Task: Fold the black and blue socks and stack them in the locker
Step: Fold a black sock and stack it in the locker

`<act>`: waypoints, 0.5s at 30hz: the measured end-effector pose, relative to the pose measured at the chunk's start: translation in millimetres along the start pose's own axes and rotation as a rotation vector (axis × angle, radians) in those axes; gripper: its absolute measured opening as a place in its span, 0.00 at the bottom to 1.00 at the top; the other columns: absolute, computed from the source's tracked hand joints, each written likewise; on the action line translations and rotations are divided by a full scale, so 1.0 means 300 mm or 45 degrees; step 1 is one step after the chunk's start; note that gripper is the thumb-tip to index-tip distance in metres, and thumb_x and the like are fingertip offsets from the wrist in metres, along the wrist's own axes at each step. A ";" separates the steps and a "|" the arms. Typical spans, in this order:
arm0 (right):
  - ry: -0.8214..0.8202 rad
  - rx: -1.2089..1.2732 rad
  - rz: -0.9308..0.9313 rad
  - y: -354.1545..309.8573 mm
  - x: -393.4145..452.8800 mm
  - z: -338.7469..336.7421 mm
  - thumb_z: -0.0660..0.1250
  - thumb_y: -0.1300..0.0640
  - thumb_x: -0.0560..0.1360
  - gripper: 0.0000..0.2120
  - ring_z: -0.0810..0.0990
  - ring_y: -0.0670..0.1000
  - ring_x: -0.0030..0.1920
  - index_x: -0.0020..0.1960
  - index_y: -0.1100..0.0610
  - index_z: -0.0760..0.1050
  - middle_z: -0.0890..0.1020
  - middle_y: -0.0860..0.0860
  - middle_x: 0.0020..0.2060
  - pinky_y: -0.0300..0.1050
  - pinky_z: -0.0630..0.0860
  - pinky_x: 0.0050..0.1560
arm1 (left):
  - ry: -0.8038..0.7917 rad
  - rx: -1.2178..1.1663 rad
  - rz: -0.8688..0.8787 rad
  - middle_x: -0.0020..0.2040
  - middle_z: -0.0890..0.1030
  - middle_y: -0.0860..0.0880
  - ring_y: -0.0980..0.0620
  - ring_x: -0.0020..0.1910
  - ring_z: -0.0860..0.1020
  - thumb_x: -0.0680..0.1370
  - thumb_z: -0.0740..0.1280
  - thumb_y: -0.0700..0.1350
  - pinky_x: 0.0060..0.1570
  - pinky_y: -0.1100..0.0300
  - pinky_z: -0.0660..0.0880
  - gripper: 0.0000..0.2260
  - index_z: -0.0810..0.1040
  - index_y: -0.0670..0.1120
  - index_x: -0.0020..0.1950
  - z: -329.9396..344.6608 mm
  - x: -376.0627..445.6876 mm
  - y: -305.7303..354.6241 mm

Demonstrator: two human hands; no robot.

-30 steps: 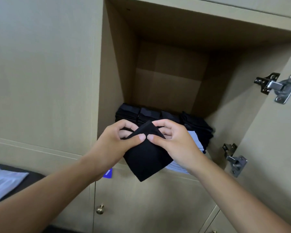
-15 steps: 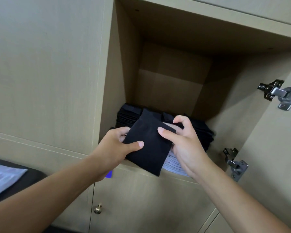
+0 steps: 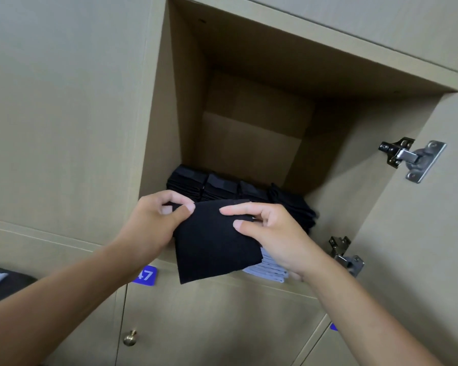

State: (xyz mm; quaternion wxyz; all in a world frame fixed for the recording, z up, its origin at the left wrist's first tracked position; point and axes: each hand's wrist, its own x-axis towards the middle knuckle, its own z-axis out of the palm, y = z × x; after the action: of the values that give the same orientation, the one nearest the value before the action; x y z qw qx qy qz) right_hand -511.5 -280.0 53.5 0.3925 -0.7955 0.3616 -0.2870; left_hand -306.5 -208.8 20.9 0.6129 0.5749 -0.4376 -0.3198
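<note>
Folded black sock squared up at the locker mouth — nearly stacked.

A second ago the sock (image 3: 214,241) hung corner-down like a diamond; now it sits almost square, its top edge near level, long axis running into the locker (image 3: 249,75), over the blue pile (image 3: 271,269) and in front of the black stacks (image 3: 217,187). The left hand (image 3: 154,223) pinches its upper left corner, the right hand (image 3: 273,233) its right edge — placing looks next.

The folded black sock (image 3: 214,241), a second ago hanging as a diamond between the left hand (image 3: 154,220) and right hand (image 3: 273,233), now sits squarer, its pinched corners farther apart.
</note>
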 end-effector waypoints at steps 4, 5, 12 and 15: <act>0.035 0.071 0.026 0.000 0.012 -0.021 0.76 0.55 0.71 0.16 0.82 0.49 0.61 0.57 0.40 0.84 0.85 0.45 0.57 0.55 0.74 0.69 | 0.005 0.073 0.059 0.38 0.86 0.44 0.50 0.33 0.81 0.81 0.68 0.42 0.34 0.60 0.78 0.03 0.80 0.45 0.53 0.006 0.005 0.002; 0.060 0.058 0.028 -0.003 0.017 -0.030 0.78 0.53 0.68 0.18 0.83 0.50 0.60 0.56 0.40 0.84 0.85 0.44 0.56 0.55 0.74 0.68 | 0.000 0.091 0.078 0.37 0.85 0.45 0.50 0.32 0.82 0.81 0.68 0.41 0.36 0.57 0.79 0.02 0.79 0.45 0.53 0.006 0.006 -0.001; 0.356 -0.002 -0.038 -0.009 0.105 -0.145 0.77 0.64 0.71 0.18 0.83 0.47 0.58 0.58 0.49 0.85 0.86 0.46 0.54 0.45 0.78 0.63 | -0.109 0.448 0.205 0.36 0.86 0.57 0.55 0.33 0.82 0.79 0.69 0.41 0.44 0.55 0.80 0.07 0.78 0.53 0.45 0.039 -0.017 -0.050; 0.452 -0.016 0.005 0.000 0.164 -0.227 0.75 0.65 0.73 0.16 0.83 0.48 0.58 0.57 0.50 0.85 0.85 0.48 0.55 0.43 0.79 0.61 | -0.203 0.659 0.299 0.37 0.84 0.63 0.60 0.37 0.80 0.79 0.68 0.47 0.43 0.57 0.78 0.05 0.75 0.56 0.46 0.062 -0.029 -0.057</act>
State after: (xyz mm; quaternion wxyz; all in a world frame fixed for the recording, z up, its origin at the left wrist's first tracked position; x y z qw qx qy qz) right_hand -533.9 -347.8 97.9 0.3181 -0.7341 0.4286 -0.4198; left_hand -324.9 -211.3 1.8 0.4423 0.6307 -0.6149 -0.1686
